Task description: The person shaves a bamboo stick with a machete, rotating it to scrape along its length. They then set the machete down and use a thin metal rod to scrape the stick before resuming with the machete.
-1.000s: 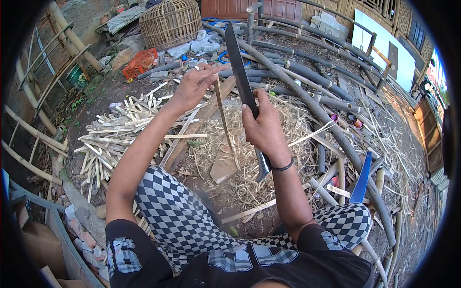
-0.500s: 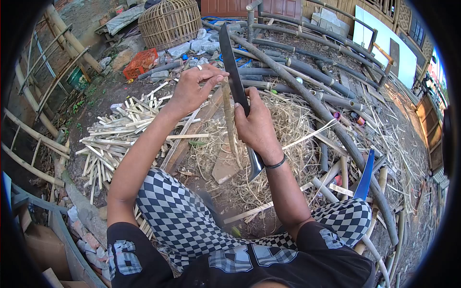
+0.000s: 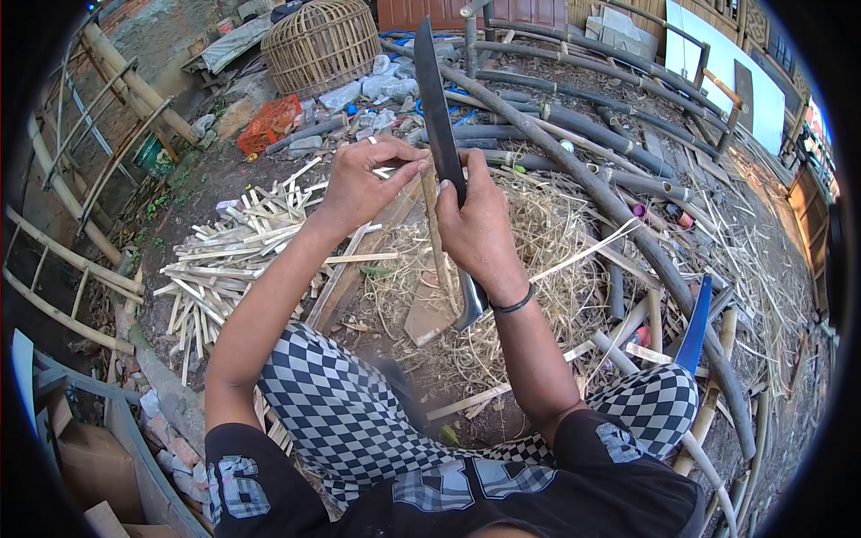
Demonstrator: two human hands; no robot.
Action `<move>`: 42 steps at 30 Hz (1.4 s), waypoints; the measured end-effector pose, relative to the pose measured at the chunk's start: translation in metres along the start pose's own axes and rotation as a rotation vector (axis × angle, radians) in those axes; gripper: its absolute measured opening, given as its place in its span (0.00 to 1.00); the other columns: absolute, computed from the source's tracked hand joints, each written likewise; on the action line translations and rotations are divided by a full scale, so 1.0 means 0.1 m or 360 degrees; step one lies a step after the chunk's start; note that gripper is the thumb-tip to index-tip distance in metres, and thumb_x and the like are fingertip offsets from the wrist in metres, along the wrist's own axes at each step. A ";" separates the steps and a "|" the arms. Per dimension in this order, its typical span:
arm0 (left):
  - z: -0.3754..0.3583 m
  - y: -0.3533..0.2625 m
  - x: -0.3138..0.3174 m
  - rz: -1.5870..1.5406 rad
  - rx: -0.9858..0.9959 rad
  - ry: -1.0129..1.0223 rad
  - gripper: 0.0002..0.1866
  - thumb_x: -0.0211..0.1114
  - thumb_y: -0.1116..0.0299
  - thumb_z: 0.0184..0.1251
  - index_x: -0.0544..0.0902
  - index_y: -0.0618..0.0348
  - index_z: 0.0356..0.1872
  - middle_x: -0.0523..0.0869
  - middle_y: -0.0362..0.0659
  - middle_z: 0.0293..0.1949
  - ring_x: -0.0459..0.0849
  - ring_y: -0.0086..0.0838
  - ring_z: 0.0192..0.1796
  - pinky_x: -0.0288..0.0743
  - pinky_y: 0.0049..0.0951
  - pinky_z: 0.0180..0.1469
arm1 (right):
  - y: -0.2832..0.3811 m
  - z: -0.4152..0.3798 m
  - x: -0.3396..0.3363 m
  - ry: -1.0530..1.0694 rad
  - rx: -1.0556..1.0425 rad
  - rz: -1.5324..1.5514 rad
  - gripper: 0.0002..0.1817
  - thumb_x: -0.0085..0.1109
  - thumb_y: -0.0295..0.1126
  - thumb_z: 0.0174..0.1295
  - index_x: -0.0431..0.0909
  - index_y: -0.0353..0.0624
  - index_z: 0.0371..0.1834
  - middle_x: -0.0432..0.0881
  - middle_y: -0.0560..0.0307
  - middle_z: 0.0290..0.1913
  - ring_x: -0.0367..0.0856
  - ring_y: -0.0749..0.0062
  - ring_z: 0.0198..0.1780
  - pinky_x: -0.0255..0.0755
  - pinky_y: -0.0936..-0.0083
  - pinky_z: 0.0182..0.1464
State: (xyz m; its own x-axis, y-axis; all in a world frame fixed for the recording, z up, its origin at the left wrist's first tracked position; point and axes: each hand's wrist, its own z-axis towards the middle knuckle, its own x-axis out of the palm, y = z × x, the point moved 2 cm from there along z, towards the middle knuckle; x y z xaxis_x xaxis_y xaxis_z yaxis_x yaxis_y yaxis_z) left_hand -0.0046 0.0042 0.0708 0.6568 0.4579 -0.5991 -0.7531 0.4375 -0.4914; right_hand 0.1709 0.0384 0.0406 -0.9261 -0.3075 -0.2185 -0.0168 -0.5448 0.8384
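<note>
Bamboo strip (image 3: 437,235) stood near upright in front of the person, lower end on a small wooden block (image 3: 429,314) on the ground. Left hand (image 3: 363,179) pinched the strip's top between thumb and fingers. Right hand (image 3: 475,224) was wrapped tight round the handle of a long machete (image 3: 437,108), blade pointing up and away, edge against the strip's upper part.

Surface: bare dirt yard, littered with dry bamboo shavings (image 3: 538,233). Pile of split bamboo slats (image 3: 233,260) lay left of the knees. Long dark bamboo poles (image 3: 574,134) crossed behind the work. Woven basket cage (image 3: 323,45) and orange crate (image 3: 267,121) sat farther back left.

Strip's lower end partly hidden by the right wrist; exact blade contact point hard to make out. Lens edges cut off the yard sides.
</note>
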 end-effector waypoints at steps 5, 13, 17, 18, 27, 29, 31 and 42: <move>0.01 0.01 0.02 -0.0019 -0.0025 0.0022 0.10 0.72 0.79 0.64 0.90 0.66 0.46 0.90 0.46 0.45 0.89 0.26 0.48 0.85 0.26 0.57 | 0.00 0.02 0.00 -0.0045 0.0039 -0.0026 0.13 0.52 0.25 0.69 0.68 0.39 0.55 0.84 0.32 0.37 0.85 0.35 0.43 0.76 0.49 0.43; 0.02 0.03 0.04 -0.0099 -0.0065 0.0042 0.09 0.71 0.80 0.65 0.89 0.68 0.46 0.89 0.46 0.45 0.89 0.26 0.49 0.85 0.27 0.57 | 0.01 0.04 -0.02 0.0024 0.0014 -0.0025 0.17 0.50 0.24 0.69 0.64 0.34 0.59 0.83 0.26 0.37 0.83 0.27 0.43 0.74 0.42 0.44; 0.00 0.03 0.05 -0.0135 -0.0066 0.0045 0.09 0.71 0.80 0.65 0.88 0.68 0.46 0.89 0.46 0.46 0.89 0.26 0.50 0.84 0.27 0.58 | 0.02 0.03 -0.04 0.0059 0.0057 -0.0048 0.17 0.50 0.24 0.69 0.64 0.34 0.59 0.83 0.26 0.36 0.83 0.27 0.43 0.74 0.42 0.43; 0.00 0.03 0.05 -0.0149 -0.0074 0.0048 0.09 0.71 0.80 0.65 0.88 0.68 0.46 0.89 0.46 0.46 0.88 0.26 0.50 0.84 0.27 0.58 | 0.02 0.03 -0.04 0.0044 0.0035 -0.0043 0.17 0.50 0.24 0.69 0.64 0.34 0.60 0.83 0.26 0.36 0.83 0.28 0.42 0.74 0.43 0.42; 0.01 0.00 0.04 -0.0162 -0.0091 0.0076 0.09 0.71 0.80 0.66 0.88 0.68 0.46 0.89 0.46 0.47 0.88 0.26 0.50 0.84 0.27 0.58 | 0.02 0.03 -0.04 0.0029 -0.0028 -0.0082 0.17 0.49 0.24 0.69 0.63 0.33 0.59 0.83 0.25 0.35 0.83 0.27 0.41 0.73 0.41 0.41; -0.01 0.03 0.05 -0.0171 -0.0083 0.0082 0.09 0.71 0.80 0.66 0.88 0.68 0.46 0.89 0.45 0.47 0.88 0.26 0.51 0.84 0.27 0.59 | 0.03 0.03 -0.04 0.0036 -0.0016 -0.0095 0.16 0.49 0.24 0.69 0.63 0.33 0.58 0.82 0.25 0.34 0.83 0.26 0.41 0.73 0.40 0.41; -0.02 0.06 0.07 -0.0278 -0.0161 0.0100 0.11 0.71 0.80 0.66 0.85 0.69 0.48 0.88 0.46 0.48 0.88 0.26 0.51 0.83 0.27 0.60 | 0.03 0.03 -0.04 0.0037 -0.0055 -0.0191 0.15 0.50 0.23 0.68 0.63 0.33 0.55 0.82 0.25 0.32 0.82 0.25 0.39 0.72 0.38 0.40; -0.03 0.26 0.06 -0.0631 -0.0471 0.0131 0.13 0.77 0.74 0.62 0.83 0.64 0.44 0.89 0.41 0.41 0.88 0.21 0.45 0.83 0.23 0.52 | 0.08 0.02 -0.10 0.0173 -0.0022 -0.0261 0.17 0.51 0.24 0.68 0.64 0.36 0.58 0.82 0.26 0.35 0.83 0.27 0.40 0.73 0.39 0.41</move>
State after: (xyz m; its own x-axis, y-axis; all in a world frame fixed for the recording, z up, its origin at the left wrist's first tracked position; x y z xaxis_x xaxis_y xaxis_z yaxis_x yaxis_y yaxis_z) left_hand -0.0201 0.0161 0.0527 0.8985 0.2328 -0.3721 -0.4322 0.3217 -0.8425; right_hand 0.1798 0.0386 0.0505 -0.8653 -0.2956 -0.4049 -0.1585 -0.6049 0.7804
